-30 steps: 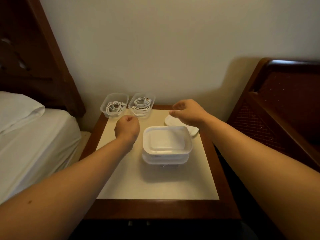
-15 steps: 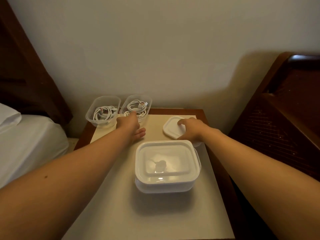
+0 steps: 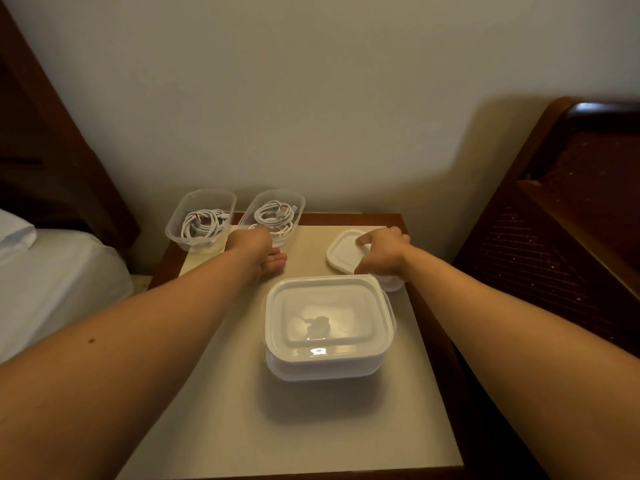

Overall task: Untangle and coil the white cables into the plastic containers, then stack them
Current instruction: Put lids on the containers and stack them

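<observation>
Both bare forearms reach forward, nearly straight. The left hand (image 3: 255,249) lies low, back up, thumb stretched out to the right, its fingers hidden behind the knuckles. The right hand (image 3: 382,252) arches palm down, fingers bent, with the forefinger pointing left.

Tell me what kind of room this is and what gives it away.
Most likely a bedroom, perhaps a hotel room. A bed with white sheets sits against a dark wooden headboard, and the cable containers stand on a small nightstand between it and a second headboard.
</observation>
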Demonstrator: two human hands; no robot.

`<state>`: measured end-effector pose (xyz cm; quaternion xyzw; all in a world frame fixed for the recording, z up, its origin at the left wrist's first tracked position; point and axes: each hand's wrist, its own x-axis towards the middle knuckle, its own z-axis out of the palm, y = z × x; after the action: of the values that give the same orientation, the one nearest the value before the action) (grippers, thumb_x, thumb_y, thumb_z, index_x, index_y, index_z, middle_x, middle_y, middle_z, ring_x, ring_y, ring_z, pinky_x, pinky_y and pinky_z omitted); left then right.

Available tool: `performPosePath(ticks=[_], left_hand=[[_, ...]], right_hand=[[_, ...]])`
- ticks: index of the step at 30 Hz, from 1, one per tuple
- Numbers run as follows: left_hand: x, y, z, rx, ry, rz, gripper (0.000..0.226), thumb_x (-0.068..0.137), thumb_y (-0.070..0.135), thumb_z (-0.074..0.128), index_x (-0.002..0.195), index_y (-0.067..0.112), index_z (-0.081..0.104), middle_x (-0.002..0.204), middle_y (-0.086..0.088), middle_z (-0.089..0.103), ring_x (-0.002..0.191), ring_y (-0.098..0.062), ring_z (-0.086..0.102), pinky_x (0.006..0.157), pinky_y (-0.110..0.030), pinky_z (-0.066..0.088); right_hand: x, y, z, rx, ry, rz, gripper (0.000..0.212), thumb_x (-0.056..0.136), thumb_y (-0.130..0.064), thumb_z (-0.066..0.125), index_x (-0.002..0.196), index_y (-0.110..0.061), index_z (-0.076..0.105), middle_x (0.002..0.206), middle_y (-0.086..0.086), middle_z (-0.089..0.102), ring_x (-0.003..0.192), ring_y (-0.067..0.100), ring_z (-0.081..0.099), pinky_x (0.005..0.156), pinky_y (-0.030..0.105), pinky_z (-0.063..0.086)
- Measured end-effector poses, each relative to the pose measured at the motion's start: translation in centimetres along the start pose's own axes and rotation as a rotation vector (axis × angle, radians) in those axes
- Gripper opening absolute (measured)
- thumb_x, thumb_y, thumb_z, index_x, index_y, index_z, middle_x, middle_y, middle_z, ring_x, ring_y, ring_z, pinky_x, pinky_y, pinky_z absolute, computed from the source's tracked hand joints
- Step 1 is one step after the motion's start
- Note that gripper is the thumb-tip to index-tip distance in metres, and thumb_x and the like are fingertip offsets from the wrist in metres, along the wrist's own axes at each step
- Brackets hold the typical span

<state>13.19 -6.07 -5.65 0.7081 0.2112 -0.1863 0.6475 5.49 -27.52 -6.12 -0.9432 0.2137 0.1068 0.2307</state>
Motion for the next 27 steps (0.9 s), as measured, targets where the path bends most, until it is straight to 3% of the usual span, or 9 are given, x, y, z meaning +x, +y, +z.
performPosePath(ticks=[6,12,18,21,25,27], left_hand=[[-1.0,-0.2,-0.7,0.030,-0.016,0.015,0.036,0.104,0.019,0.040,0.134,0.001,0.050,0.100,-0.022,0.069,0.068,-0.030,0.070,0.045,-0.034,0.059],[-3.0,0.6,-2.4,0.082,-0.058,0.095,0.042,0.105,0.031,0.043,0.134,0.002,0.050,0.093,-0.021,0.068,0.067,-0.029,0.072,0.047,-0.033,0.060],[-8.9,2.2,-4.4,0.206,-0.148,0.202,0.034,0.103,0.028,0.045,0.117,0.000,0.057,0.086,-0.019,0.067,0.066,-0.025,0.067,0.057,-0.031,0.059],[-12.2,2.4,-5.5,0.293,-0.218,0.243,0.029,0.102,0.026,0.044,0.109,0.001,0.056,0.082,-0.018,0.064,0.066,-0.025,0.065,0.060,-0.031,0.059],[-15.7,1.8,-7.3,0.419,-0.341,0.256,0.021,0.099,0.022,0.045,0.107,0.004,0.054,0.087,-0.021,0.065,0.072,-0.030,0.066,0.066,-0.034,0.061],[-16.8,1.1,-8.0,0.480,-0.396,0.243,0.022,0.097,0.020,0.045,0.113,0.005,0.052,0.089,-0.023,0.065,0.073,-0.031,0.065,0.070,-0.036,0.061]], right_hand=[[-0.9,-0.8,-0.2,0.029,0.016,-0.020,0.093,0.071,-0.038,0.090,0.150,-0.036,0.042,0.147,0.013,0.029,0.138,0.039,0.029,0.115,0.053,0.031],[-3.2,-2.4,-3.2,0.133,0.106,-0.083,0.098,0.069,-0.039,0.090,0.153,-0.034,0.039,0.146,0.013,0.029,0.137,0.040,0.030,0.112,0.054,0.035],[-8.4,-4.6,-7.1,0.203,0.215,-0.183,0.092,0.069,-0.035,0.086,0.150,-0.037,0.043,0.142,0.014,0.033,0.133,0.040,0.035,0.111,0.051,0.036],[-11.4,-5.5,-8.6,0.227,0.206,-0.268,0.095,0.058,-0.039,0.086,0.145,-0.041,0.048,0.143,0.009,0.034,0.134,0.035,0.040,0.113,0.050,0.040],[-15.5,-5.9,-9.9,0.219,0.084,-0.410,0.084,0.067,-0.017,0.087,0.143,-0.034,0.055,0.141,0.001,0.047,0.122,0.021,0.050,0.095,0.030,0.044],[-17.3,-5.9,-9.9,0.171,-0.005,-0.446,0.083,0.068,-0.014,0.086,0.142,-0.035,0.055,0.139,-0.003,0.050,0.121,0.019,0.051,0.093,0.028,0.043]])
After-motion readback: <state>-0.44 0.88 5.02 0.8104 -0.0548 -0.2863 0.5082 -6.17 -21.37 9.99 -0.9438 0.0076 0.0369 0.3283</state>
